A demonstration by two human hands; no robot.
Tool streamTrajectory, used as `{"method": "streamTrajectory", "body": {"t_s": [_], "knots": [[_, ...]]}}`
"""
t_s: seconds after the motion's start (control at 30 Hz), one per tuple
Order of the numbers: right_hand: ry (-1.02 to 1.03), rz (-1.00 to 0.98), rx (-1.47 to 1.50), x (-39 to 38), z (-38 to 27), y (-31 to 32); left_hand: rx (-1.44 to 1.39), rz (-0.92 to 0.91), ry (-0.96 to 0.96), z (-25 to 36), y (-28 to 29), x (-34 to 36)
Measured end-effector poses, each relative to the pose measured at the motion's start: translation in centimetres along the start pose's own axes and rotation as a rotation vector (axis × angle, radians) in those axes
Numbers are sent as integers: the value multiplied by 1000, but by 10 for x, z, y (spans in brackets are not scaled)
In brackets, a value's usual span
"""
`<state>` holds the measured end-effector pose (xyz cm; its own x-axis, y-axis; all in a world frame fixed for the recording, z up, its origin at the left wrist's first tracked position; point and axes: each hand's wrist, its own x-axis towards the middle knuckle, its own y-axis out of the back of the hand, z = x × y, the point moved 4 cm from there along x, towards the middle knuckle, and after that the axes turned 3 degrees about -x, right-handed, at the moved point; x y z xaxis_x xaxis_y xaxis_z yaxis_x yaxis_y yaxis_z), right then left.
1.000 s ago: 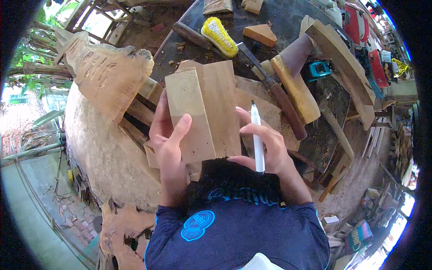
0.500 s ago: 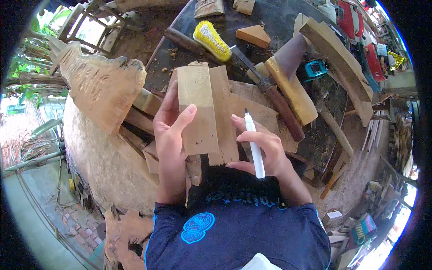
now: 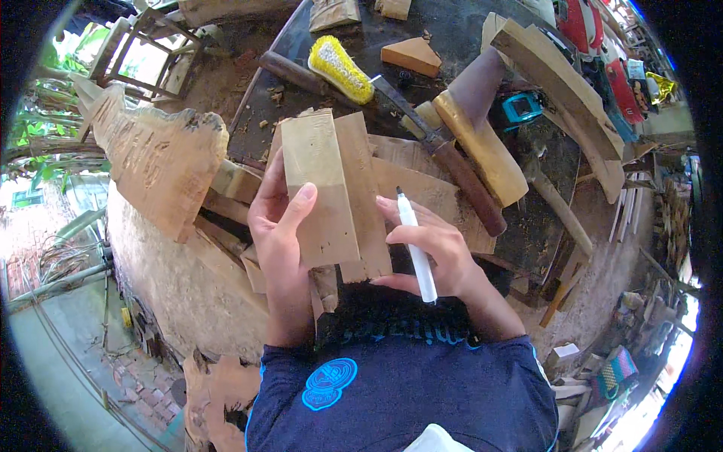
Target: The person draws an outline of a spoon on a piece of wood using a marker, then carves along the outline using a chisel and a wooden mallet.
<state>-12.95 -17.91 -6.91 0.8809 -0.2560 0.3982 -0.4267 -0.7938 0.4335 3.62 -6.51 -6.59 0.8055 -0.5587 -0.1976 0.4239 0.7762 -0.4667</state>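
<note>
Over the counter (image 3: 459, 34), left grip (image 3: 279, 230) has a block (image 3: 329, 218), right grip (image 3: 446, 250) an uncapped marker (image 3: 416, 245). A bump could smudge the block

1. Left hand (image 3: 277, 230): fingers mostly hidden behind the wooden block (image 3: 322, 192).
2. Adjoining board (image 3: 363, 177): partly covered by the block.
3. Dark shirt (image 3: 422, 388): cut off by the lower edge.

White glare toward both sides
</note>
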Motion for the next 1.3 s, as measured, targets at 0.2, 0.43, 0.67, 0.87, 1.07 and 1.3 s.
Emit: {"method": "streamTrajectory", "body": {"t_s": [0.2,0.43,0.67,0.87,1.07,1.3], "knots": [[-1,-11,-15,1,-1,0,-18,8,-31,-1,2,0],[6,-9,-18,1,-1,0,-10,-1,-16,2,-1,-3],[5,-17,-28,1,-2,-1,1,2,3,3,0,-2],[1,-28,-29,2,-3,0,13,-28,-21,2,0,0],[0,-28,-24,1,-1,-1,38,-45,-31,-2,4,3],[2,-27,-30,1,-2,-1,17,-31,-24,1,2,0]]}}
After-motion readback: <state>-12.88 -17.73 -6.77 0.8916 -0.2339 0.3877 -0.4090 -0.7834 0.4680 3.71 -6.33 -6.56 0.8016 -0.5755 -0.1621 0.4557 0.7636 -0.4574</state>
